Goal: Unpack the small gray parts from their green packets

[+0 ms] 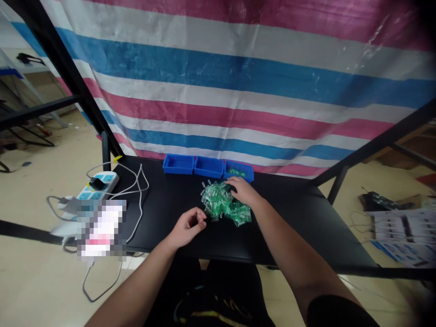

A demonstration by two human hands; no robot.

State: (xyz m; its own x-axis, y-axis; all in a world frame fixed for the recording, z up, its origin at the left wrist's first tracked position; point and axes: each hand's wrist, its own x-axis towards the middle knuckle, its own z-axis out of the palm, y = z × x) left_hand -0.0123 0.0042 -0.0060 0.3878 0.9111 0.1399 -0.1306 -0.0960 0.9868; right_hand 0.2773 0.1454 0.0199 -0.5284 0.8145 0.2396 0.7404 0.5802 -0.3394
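Head view, near to far. Left hand (186, 228) low over the black table (156, 200), fingers curled, thumb drawn in close to the fingertips; whether anything is pinched there, cannot tell. Loose heap of small clear-and-green pieces (218, 202) just beyond it and to its right, long axis slanting from far left to near right. Right hand (243, 190) at the heap's far right side, fingers half bent, thumb apart from them, no piece made out between; contact with the heap unclear. Of the two, the right is nearer the bins. Behind the heap, three blue bins in a row: left bin (178, 170), middle bin (208, 173), right bin (250, 174), the last just past the right fingertips, green pieces inside. Striped sheet (211, 113) hangs behind.
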